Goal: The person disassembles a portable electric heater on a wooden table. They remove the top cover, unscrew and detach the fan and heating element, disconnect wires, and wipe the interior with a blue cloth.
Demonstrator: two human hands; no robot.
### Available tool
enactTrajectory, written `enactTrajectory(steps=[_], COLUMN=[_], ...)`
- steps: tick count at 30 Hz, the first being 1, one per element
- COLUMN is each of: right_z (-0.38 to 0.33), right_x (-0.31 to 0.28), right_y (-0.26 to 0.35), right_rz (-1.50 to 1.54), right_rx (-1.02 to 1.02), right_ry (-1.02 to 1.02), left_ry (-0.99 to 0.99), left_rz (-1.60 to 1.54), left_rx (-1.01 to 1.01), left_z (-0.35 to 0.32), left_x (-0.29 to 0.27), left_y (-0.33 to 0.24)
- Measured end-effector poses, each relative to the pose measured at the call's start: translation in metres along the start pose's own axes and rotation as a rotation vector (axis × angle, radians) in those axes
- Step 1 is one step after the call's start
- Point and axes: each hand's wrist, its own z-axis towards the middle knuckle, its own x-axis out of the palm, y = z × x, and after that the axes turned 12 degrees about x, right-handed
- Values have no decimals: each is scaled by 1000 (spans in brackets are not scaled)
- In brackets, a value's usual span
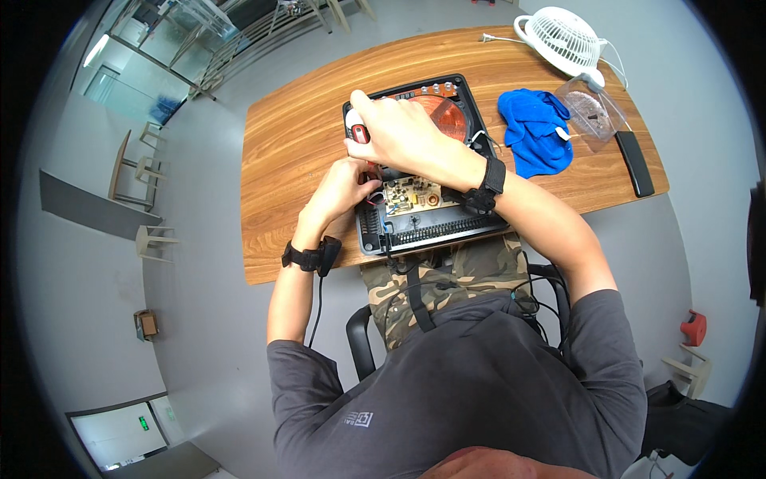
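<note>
An opened induction cooker [475,120] lies on the table in front of me, its black casing showing the inside. A round copper coil [448,120] sits in its far part, and a circuit board [411,194] with small components is nearer to me. My right hand [403,134] is closed around a red-and-white handled tool [359,132], which looks like a screwdriver held upright over the casing's left side. Just below it, my left hand [339,190] has its fingers pinched together by the board's left edge. What those fingers hold is hidden.
Right of the cooker lie a blue cloth [536,132], a clear plastic tray [590,112] and a black flat bar [634,164]. A white fan [561,40] with a cord stands at the table's far right corner. The wooden table [291,152] ends close to my lap.
</note>
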Motion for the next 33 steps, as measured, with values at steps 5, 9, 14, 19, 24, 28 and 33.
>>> enactTrajectory(steps=[5,9,14,19,24,28,33], right_z=[1,2,6,8,10,14,17], right_x=[0,-2,-9,-8,1,6,8], right_y=[-3,-2,10,19,26,24,21], right_rz=[31,-1,-7,92,139,136,150], right_rx=[-8,-5,10,-33,-34,-11,-29], right_ry=[-19,-49,-57,-148,-132,-117,-143], left_ry=[49,20,-67,-112,-160,-142,-174], left_rz=[4,1,101,294,388,408,415], left_rx=[-34,1,48,9,27,-23,17], left_z=[4,-1,-8,-23,-40,-46,-47], left_x=[-3,0,-14,-44,-44,-42,-47], left_y=[-12,-1,0,-3,4,7,13])
